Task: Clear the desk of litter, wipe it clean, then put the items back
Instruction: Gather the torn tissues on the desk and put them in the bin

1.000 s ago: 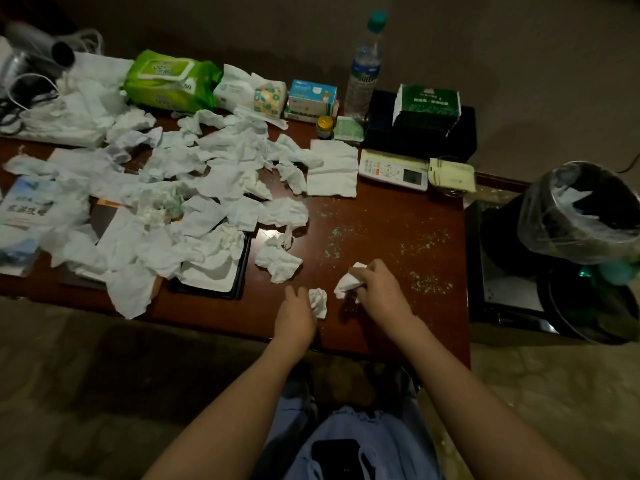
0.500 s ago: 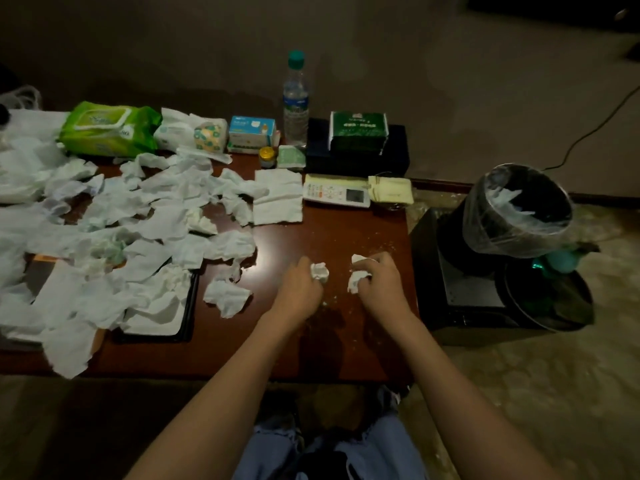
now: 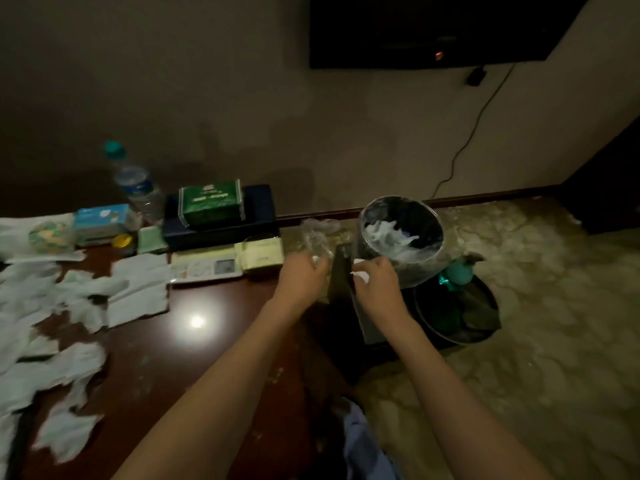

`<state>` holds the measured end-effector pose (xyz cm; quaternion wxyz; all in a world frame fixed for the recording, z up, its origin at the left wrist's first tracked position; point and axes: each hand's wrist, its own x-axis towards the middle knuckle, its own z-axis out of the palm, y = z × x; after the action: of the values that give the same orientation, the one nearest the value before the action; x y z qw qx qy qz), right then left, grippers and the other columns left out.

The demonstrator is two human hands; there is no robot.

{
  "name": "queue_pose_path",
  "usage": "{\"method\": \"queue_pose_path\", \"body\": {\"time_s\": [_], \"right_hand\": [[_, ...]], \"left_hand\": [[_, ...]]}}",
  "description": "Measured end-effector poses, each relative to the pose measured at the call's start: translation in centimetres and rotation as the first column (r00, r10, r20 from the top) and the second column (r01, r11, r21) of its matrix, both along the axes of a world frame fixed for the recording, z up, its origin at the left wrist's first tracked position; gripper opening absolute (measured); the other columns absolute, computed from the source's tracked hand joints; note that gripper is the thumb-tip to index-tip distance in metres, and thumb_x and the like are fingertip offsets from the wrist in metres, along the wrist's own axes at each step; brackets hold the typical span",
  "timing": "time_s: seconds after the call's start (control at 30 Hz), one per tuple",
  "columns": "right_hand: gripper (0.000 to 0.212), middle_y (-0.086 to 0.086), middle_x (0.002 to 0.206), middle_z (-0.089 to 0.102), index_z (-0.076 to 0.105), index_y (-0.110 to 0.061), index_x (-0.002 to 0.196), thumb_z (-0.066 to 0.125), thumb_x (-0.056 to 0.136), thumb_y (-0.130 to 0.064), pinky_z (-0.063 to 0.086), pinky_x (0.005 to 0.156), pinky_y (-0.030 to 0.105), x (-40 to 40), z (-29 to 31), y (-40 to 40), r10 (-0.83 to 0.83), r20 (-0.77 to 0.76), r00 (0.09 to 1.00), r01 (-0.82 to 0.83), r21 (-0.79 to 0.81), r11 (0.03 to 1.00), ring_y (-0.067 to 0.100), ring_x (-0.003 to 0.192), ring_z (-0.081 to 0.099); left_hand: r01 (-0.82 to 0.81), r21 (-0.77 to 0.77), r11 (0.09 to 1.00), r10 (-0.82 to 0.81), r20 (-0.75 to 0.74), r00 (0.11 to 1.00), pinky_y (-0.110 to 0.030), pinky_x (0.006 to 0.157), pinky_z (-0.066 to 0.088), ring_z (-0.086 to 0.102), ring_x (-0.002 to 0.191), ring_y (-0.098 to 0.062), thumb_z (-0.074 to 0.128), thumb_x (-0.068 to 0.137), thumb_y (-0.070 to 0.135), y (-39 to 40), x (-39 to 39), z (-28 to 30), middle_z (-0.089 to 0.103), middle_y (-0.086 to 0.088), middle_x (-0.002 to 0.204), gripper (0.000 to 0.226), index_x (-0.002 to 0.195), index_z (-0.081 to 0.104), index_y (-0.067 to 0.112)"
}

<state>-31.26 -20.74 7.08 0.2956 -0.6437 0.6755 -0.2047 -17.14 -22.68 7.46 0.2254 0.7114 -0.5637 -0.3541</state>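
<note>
My left hand [image 3: 303, 275] grips a small crumpled tissue wad [image 3: 316, 260] just past the desk's right end. My right hand [image 3: 375, 282] holds another crumpled tissue [image 3: 360, 273] beside the rim of the bin. The bin [image 3: 401, 237] is a black waste basket with a clear liner and white tissues inside, standing right of the dark wooden desk [image 3: 207, 341]. Many crumpled white tissues [image 3: 69, 306] cover the left part of the desk.
Along the desk's back edge stand a water bottle [image 3: 136, 181], a blue box [image 3: 102, 220], a green tissue pack [image 3: 209, 200] on a dark box [image 3: 256, 216], a remote [image 3: 207, 270] and a yellow packet [image 3: 261, 259]. A round black tray [image 3: 460, 313] lies under the bin. A cable [image 3: 467, 133] hangs from the TV.
Both hands lifted their tissue wads off the desk and carried them right, toward the bin. The view swung right and up.
</note>
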Motion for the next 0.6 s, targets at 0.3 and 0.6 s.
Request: {"method": "queue_pose_path", "body": {"time_s": [0.3,0.6], "right_hand": [[0.029,0.017,0.111,0.06,0.049,-0.006,0.123,0.054,0.095,-0.013,0.038,0.073,0.026,-12.4,1.2,-9.5,-0.128,0.063,0.99,0.126,0.039,0.991,0.026,0.096,0.057],[0.027,0.017,0.118,0.053,0.058,-0.002,0.111,0.047,0.089,0.007,0.03,0.073,0.017,-18.7,-3.3,-15.2,-0.204,0.05,0.978,0.201,0.053,0.978,0.029,0.104,0.051]], "left_hand": [[0.128,-0.09,0.988,-0.132,-0.041,0.99,-0.018,0.069,0.045,0.06,0.095,-0.023,0.048,0.095,0.007,-9.9,-13.0,0.0,0.06,-0.015,0.116,0.025,0.115,0.061,0.006],[0.104,0.069,0.992,-0.1,-0.069,0.993,-0.032,0.073,0.047,0.057,0.088,-0.023,0.048,0.096,0.02,-16.7,-16.9,-4.9,0.057,-0.015,0.113,0.025,0.118,0.052,0.009]]}}
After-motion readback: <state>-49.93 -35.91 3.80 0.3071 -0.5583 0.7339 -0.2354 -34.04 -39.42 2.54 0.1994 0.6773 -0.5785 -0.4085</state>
